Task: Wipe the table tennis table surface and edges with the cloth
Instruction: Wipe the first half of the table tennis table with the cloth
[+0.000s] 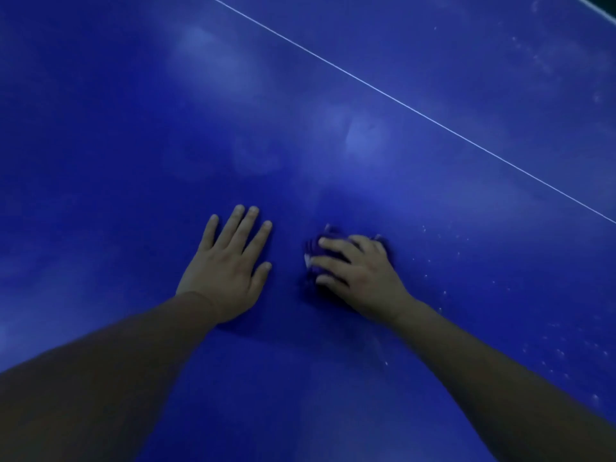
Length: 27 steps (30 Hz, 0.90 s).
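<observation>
Blue table tennis table surface [333, 378] fills the whole view, dimly lit, with both bare forearms reaching in from the bottom edge. Nearest the viewer, the surface between the two arms is plain deep blue.

Further out, the left hand [230, 268] lies palm-down on the table, its fingers [245, 225] straight and slightly spread, thumb out to the side, holding nothing. Just beside it, apart by a strip of bare blue, the right hand [353, 271] presses down on a bunched purple cloth [316, 251]. The fingers of that hand curl over the top of the cloth, clutching it against the table, and only the cloth's rumpled front and left side show past the fingertips; the rest sits hidden under the palm.

To the right of the right arm, small pale specks [546, 355] are scattered over the surface, running from near the wrist toward the bottom right corner.

Beyond the hands, hazy lighter patches [363, 138] smear the blue, some soft and cloud-like. A thin white line [413, 110] crosses the table diagonally from the top centre down to the right edge. Past that line more faint specks [533, 55] show near the top right, and at the very corner a pale strip [600, 3] marks what looks like the table's edge.
</observation>
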Each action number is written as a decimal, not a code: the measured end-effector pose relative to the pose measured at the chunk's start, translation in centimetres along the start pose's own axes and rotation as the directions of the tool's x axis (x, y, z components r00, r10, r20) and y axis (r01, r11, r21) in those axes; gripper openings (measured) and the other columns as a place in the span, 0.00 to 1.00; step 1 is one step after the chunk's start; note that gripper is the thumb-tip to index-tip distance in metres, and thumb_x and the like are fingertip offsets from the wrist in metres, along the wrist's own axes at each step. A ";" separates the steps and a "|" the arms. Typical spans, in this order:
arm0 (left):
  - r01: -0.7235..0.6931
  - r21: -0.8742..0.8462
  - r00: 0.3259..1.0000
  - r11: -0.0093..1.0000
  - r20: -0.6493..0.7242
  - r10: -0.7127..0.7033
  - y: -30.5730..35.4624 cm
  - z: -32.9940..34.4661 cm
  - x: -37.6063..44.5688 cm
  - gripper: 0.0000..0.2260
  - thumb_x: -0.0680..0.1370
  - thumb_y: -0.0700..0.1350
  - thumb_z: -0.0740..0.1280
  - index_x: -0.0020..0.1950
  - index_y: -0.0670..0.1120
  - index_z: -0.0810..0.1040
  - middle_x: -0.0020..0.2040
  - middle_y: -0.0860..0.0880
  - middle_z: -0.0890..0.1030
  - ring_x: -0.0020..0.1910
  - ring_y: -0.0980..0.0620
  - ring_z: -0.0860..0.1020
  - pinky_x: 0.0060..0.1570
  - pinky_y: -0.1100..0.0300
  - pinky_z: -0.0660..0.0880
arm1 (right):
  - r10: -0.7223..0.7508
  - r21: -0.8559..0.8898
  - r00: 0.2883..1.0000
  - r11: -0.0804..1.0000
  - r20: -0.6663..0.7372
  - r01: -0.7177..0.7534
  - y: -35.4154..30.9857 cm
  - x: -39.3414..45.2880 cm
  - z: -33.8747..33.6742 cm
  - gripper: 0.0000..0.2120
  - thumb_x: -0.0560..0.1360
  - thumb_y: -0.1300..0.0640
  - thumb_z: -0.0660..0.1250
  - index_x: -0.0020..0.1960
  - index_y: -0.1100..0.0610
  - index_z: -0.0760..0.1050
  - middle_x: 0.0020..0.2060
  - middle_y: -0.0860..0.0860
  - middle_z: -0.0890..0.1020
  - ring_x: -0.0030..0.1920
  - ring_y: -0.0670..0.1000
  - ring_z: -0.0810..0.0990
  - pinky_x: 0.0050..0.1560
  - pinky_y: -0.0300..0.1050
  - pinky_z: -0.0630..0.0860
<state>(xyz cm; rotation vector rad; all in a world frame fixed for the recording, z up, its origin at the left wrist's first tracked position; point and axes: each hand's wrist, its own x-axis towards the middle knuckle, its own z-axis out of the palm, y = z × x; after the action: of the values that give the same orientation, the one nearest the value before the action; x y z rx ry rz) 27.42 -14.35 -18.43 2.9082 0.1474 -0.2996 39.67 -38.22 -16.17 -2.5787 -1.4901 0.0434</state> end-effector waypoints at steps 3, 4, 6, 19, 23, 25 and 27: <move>-0.009 0.006 1.000 1.000 -0.025 0.009 -0.2 0.1 0.2 0.31 0.82 0.60 0.44 0.83 0.48 0.52 0.83 0.45 0.49 0.82 0.46 0.44 0.78 0.41 0.42 | 0.339 0.039 0.941 0.940 -0.014 -0.338 0.3 3.1 0.1 0.17 0.80 0.40 0.61 0.64 0.43 0.80 0.68 0.46 0.76 0.62 0.60 0.73 0.59 0.58 0.69; -0.007 0.008 1.000 1.000 -0.027 0.007 -0.2 0.2 0.2 0.31 0.82 0.61 0.45 0.83 0.48 0.52 0.83 0.45 0.49 0.82 0.46 0.44 0.78 0.41 0.43 | 0.420 0.060 0.908 0.906 -0.005 -0.419 -0.2 4.3 0.4 0.17 0.80 0.40 0.61 0.65 0.43 0.79 0.70 0.45 0.74 0.64 0.59 0.71 0.61 0.57 0.67; -0.003 0.004 0.999 1.000 -0.034 0.004 -0.2 0.2 0.1 0.31 0.82 0.61 0.45 0.83 0.49 0.53 0.83 0.45 0.50 0.82 0.46 0.45 0.79 0.41 0.43 | 0.429 0.066 0.903 0.902 -0.012 -0.427 -1.8 5.5 1.3 0.18 0.81 0.39 0.59 0.66 0.43 0.78 0.70 0.45 0.74 0.65 0.58 0.70 0.61 0.58 0.66; -0.016 0.006 0.999 1.000 -0.037 0.016 -0.4 0.4 0.0 0.31 0.82 0.62 0.45 0.83 0.51 0.51 0.83 0.45 0.47 0.82 0.46 0.42 0.78 0.40 0.44 | 0.321 0.044 0.947 0.946 -0.004 -0.320 0.1 3.9 0.4 0.18 0.80 0.39 0.59 0.63 0.44 0.80 0.69 0.45 0.76 0.61 0.60 0.73 0.59 0.58 0.68; -0.029 0.004 0.999 1.000 -0.037 0.029 -0.5 0.3 -0.1 0.32 0.81 0.62 0.46 0.83 0.51 0.51 0.83 0.45 0.47 0.82 0.46 0.43 0.78 0.39 0.45 | 0.288 0.072 0.958 0.955 -0.010 -0.286 -3.5 2.5 1.8 0.19 0.80 0.38 0.58 0.64 0.43 0.79 0.69 0.44 0.75 0.61 0.59 0.72 0.59 0.58 0.68; -0.032 0.010 0.999 0.999 -0.030 0.033 -0.6 0.2 -0.1 0.32 0.80 0.63 0.45 0.83 0.51 0.50 0.83 0.45 0.46 0.82 0.46 0.42 0.78 0.39 0.44 | 0.146 0.093 0.989 0.985 -0.021 -0.144 -4.6 -0.4 2.1 0.17 0.80 0.39 0.60 0.63 0.44 0.80 0.68 0.45 0.77 0.60 0.61 0.74 0.58 0.59 0.70; -0.029 0.017 0.999 0.999 -0.021 0.029 -0.6 0.1 -0.2 0.32 0.80 0.64 0.44 0.83 0.52 0.48 0.83 0.45 0.45 0.82 0.46 0.40 0.78 0.40 0.43 | 0.014 0.089 1.000 0.996 -0.018 -0.012 -3.6 -2.0 1.6 0.17 0.80 0.40 0.61 0.61 0.45 0.82 0.67 0.46 0.78 0.59 0.62 0.77 0.56 0.59 0.72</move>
<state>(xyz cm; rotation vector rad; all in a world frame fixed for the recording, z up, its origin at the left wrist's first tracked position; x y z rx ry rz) 27.17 -13.80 -18.64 2.9282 0.1062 -0.2670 35.40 -37.94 -17.31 -2.5123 -1.4313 0.0843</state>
